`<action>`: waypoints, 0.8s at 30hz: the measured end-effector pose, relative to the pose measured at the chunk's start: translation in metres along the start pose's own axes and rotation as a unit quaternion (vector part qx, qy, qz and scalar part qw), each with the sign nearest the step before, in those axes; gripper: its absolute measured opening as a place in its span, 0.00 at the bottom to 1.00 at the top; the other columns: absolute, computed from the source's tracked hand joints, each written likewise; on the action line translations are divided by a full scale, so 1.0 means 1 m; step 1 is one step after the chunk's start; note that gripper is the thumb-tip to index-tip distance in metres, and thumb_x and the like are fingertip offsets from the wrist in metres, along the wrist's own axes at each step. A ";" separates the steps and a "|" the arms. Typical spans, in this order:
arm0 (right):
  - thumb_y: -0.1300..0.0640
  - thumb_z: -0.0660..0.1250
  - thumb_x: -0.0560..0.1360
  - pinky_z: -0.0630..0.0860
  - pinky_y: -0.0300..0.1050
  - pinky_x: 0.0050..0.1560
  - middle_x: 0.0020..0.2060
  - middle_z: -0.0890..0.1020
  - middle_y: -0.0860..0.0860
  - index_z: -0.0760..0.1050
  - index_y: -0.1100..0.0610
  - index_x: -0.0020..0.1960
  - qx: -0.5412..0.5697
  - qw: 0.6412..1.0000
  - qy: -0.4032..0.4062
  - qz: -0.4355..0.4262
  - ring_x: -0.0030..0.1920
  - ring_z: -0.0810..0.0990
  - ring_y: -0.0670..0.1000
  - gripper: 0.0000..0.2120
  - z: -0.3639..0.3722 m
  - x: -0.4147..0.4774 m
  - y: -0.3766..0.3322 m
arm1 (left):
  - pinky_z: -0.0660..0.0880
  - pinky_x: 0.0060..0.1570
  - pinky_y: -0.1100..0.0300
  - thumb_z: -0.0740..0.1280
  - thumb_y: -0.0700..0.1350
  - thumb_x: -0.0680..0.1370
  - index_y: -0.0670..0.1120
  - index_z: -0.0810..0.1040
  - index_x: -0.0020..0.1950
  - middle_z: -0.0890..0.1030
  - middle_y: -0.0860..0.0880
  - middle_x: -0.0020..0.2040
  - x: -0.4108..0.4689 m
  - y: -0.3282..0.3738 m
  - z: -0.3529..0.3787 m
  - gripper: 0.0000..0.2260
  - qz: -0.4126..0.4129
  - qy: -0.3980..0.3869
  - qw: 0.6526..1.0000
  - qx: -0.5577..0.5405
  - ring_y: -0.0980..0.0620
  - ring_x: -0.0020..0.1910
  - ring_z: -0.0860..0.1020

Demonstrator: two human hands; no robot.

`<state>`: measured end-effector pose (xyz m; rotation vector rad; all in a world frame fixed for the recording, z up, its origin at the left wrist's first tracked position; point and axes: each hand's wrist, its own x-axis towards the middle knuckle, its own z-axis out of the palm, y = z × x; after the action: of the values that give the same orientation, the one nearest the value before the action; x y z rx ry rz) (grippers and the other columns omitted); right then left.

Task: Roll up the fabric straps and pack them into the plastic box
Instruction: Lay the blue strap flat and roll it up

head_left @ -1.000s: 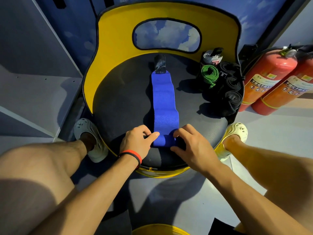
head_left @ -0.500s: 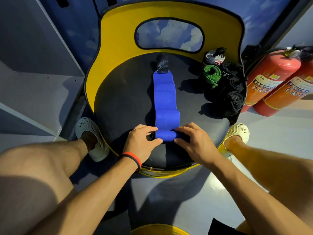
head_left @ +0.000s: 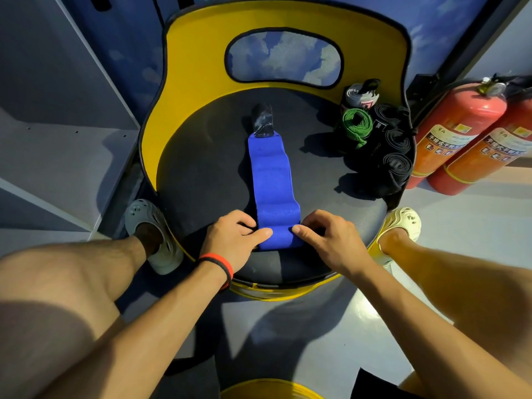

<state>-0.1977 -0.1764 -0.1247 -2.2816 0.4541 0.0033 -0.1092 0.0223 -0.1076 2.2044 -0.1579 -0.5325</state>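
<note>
PACKING IN PROGRESS: Your long blue fabric strap point(head_left: 272, 180) lies on the round black padded seat point(head_left: 201, 174) of a yellow-backed chair. Its surface ripples in soft waves, and a short glossy black tab point(head_left: 262, 121) caps its far end. The strap's long axis runs straight away from you, from the seat's near edge toward the backrest, with the tab end pointing away. The near end is wound into a small tight roll point(head_left: 280, 239) lying crosswise. Your left hand point(head_left: 231, 240) grips the roll's left end, thumb laid on top and fingers curled behind. Your right hand point(head_left: 331, 240) pinches the right end between thumb and curled fingers. The roll sits between the two hands, touching both. At the seat's far right, well apart from your hands, a green rolled strap point(head_left: 357, 125), black rolled straps point(head_left: 397, 165) and a grey rolled strap point(head_left: 361, 95) stand packed together; the box around them is hard to make out.
</note>
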 end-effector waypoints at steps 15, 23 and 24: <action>0.58 0.75 0.72 0.70 0.55 0.68 0.60 0.80 0.51 0.77 0.56 0.63 -0.243 0.931 0.109 -0.250 0.58 0.78 0.57 0.21 0.022 -0.009 -0.001 | 0.84 0.48 0.50 0.75 0.49 0.75 0.48 0.85 0.45 0.86 0.51 0.39 0.038 0.019 0.005 0.05 -0.017 0.070 0.992 -0.099 0.52 0.40 0.84; 0.50 0.73 0.74 0.66 0.56 0.71 0.62 0.81 0.46 0.75 0.51 0.68 -0.227 0.948 0.065 -0.214 0.60 0.77 0.53 0.24 0.014 0.009 0.001 | 0.84 0.44 0.51 0.77 0.40 0.72 0.46 0.83 0.38 0.84 0.50 0.33 0.057 0.024 0.005 0.05 -0.042 0.078 0.993 -0.078 0.53 0.32 0.84; 0.50 0.73 0.75 0.67 0.55 0.70 0.62 0.81 0.46 0.75 0.51 0.68 -0.223 0.950 0.054 -0.211 0.60 0.77 0.53 0.23 0.013 0.012 0.001 | 0.84 0.43 0.52 0.77 0.41 0.72 0.46 0.83 0.38 0.84 0.50 0.33 0.057 0.024 0.006 0.05 -0.037 0.081 0.993 -0.072 0.55 0.31 0.83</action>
<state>-0.1848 -0.1720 -0.1362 -2.7961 0.0030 -0.2601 -0.0589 -0.0133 -0.1106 2.1077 0.0478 -0.3905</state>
